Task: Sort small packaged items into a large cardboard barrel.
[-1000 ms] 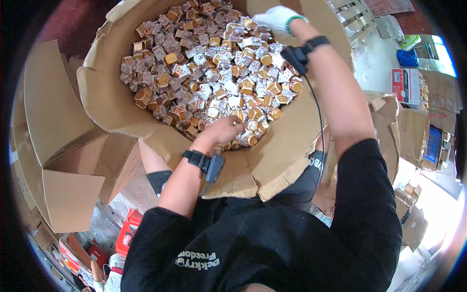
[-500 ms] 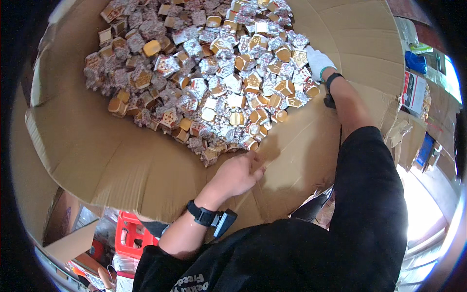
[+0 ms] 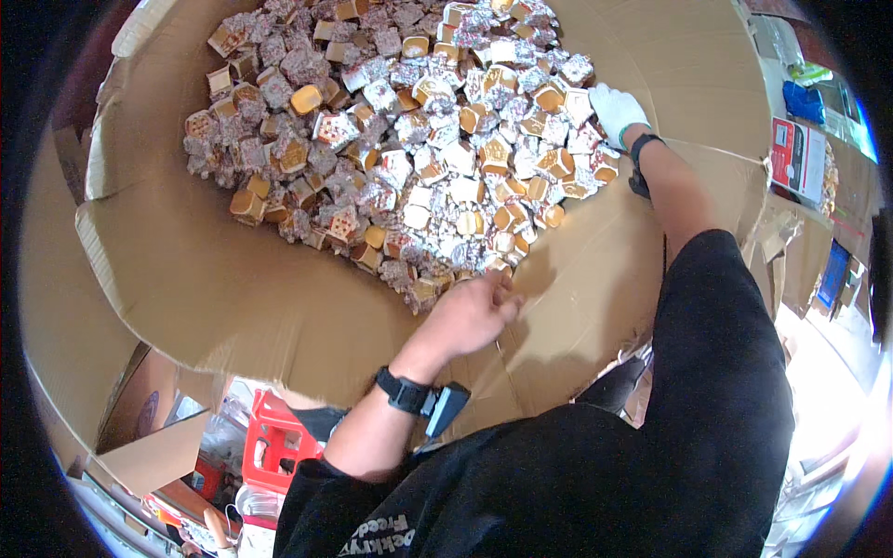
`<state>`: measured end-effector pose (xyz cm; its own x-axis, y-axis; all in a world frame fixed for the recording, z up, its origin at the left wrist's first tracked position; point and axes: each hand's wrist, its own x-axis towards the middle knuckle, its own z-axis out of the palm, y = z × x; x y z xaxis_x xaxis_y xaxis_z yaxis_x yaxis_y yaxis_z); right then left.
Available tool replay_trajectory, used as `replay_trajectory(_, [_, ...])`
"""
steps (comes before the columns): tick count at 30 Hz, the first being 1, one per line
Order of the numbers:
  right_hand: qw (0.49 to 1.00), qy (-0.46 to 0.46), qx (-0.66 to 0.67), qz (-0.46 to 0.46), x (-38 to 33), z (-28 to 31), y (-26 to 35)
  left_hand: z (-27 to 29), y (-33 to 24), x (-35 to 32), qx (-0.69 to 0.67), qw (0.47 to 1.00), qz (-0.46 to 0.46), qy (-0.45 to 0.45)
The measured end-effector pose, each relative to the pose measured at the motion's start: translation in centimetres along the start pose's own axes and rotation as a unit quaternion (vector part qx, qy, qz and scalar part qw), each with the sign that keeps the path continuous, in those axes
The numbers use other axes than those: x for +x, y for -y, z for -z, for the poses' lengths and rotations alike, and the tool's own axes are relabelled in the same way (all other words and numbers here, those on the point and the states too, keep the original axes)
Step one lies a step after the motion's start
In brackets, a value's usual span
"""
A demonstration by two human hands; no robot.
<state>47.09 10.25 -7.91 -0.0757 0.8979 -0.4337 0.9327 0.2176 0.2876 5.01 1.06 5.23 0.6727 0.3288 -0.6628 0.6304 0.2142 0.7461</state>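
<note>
– Left hand (image 3: 476, 314) in the head view: how does it stand?
– Bare, at the near edge of the heap of small house-shaped pieces (image 3: 400, 158), silvery and brown. Its fingers are loosely bent; whether they pinch a piece, I cannot tell.
– And the right hand (image 3: 616, 113)?
– White-gloved, at the heap's right edge, fingers close together by the outermost pieces. I can't tell if it grips one.
– Where does the heap lie?
– Inside a large cardboard box (image 3: 233, 288), its brown wall curving around the heap.
– What else shows?
– Some red plastic thing with cut-out openings (image 3: 279, 411), outside the box, near-left of the heap; a red-and-white carton (image 3: 797, 158) and a blue bundle (image 3: 803, 102), well to its right.
</note>
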Motion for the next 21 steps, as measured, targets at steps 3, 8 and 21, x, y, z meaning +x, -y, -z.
replay_trajectory(3, [0.995, 0.093, 0.012, -0.019, -1.6, 3.5, 0.5, -0.7, 0.0, -0.7, -0.006, 0.999, 0.037, 0.027])
replay_trajectory(8, [0.988, 0.116, 0.045, -0.092, -2.8, 11.6, -0.8, 0.2, -1.1, -1.0, 0.003, 0.999, 0.033, 0.019])
replay_trajectory(21, [0.763, -0.201, 0.613, 0.025, -14.4, 26.5, 26.6, 1.5, 3.1, -6.1, -0.600, 0.716, -0.297, -0.199])
